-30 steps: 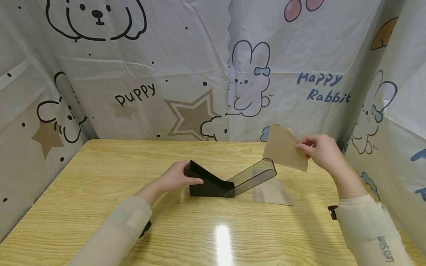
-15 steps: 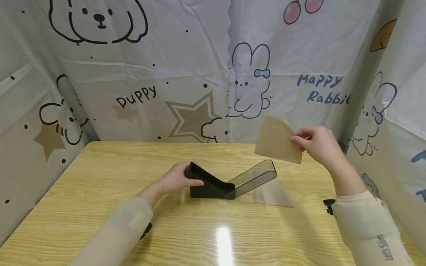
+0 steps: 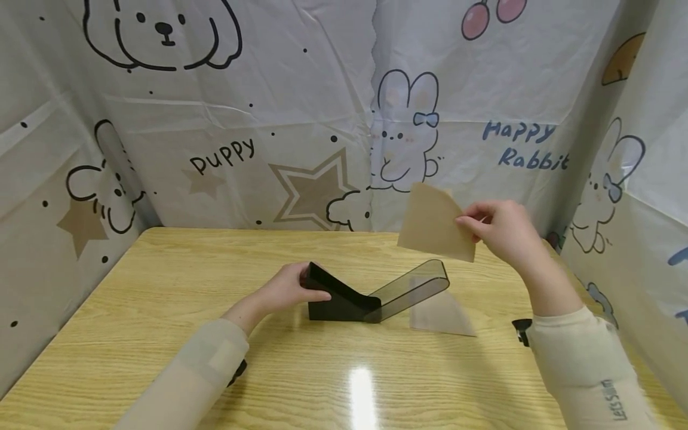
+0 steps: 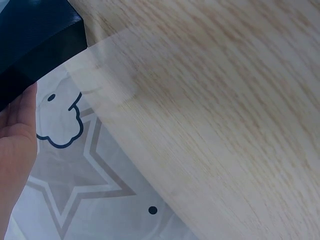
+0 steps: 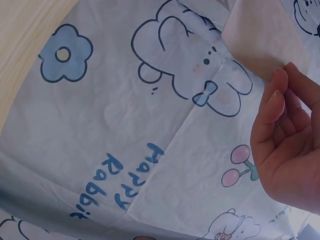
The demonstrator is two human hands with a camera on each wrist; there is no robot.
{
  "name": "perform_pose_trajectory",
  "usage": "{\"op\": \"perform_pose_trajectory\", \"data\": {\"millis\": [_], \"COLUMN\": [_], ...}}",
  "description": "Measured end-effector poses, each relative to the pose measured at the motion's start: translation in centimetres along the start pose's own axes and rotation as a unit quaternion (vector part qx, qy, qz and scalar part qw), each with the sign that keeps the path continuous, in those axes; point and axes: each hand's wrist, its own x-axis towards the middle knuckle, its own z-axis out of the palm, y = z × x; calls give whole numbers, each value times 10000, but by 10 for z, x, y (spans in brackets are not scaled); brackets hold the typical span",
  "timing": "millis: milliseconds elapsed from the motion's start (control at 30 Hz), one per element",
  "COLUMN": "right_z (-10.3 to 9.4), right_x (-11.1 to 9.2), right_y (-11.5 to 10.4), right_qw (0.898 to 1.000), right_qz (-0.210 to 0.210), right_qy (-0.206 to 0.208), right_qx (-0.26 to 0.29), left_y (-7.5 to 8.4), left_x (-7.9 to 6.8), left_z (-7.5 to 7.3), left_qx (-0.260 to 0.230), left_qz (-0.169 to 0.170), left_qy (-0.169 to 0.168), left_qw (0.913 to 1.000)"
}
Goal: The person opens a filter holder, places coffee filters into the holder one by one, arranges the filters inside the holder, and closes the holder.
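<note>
Steadying black holder [image 3: 338, 303], clear cover [image 3: 405, 291] tilted up, while brown sheet [image 3: 434, 220] hangs in air | next: seems to call for aligning sheet with holder | right hand [image 3: 500, 230]: fingers closed, pinching sheet's edge | left hand [image 3: 285, 289]: fingers gripping holder's tall end on counter [image 3: 279, 376] | second sheet [image 3: 443, 315]: on counter, partly behind cover

In head view, L hand [image 3: 285, 288] had most fingertips hidden behind blk holder [image 3: 340, 303]; L wrist cam cropped both at L edge. Sheet of paper [image 3: 436, 224] hid some R hand [image 3: 502, 232] fingertips, its top cut off in R wrist cam. L sleeve [image 3: 196, 370] & R sleeve [image 3: 577, 352] ran off bottom; lettering [image 3: 614, 399] too sm. to read surely.
</note>
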Motion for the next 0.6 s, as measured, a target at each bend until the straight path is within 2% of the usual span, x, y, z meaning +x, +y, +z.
{"op": "perform_pose_trajectory", "data": {"millis": [600], "right_z": [23], "right_x": [11], "right_y": [-33], "right_qw": [9980], "right_qz": [-141], "right_qy": [-467], "right_qx": [409], "left_y": [0], "left_x": [-1], "left_z": [0], "left_qx": [50], "left_qz": [31], "left_qy": [-29], "left_qw": [10000]}}
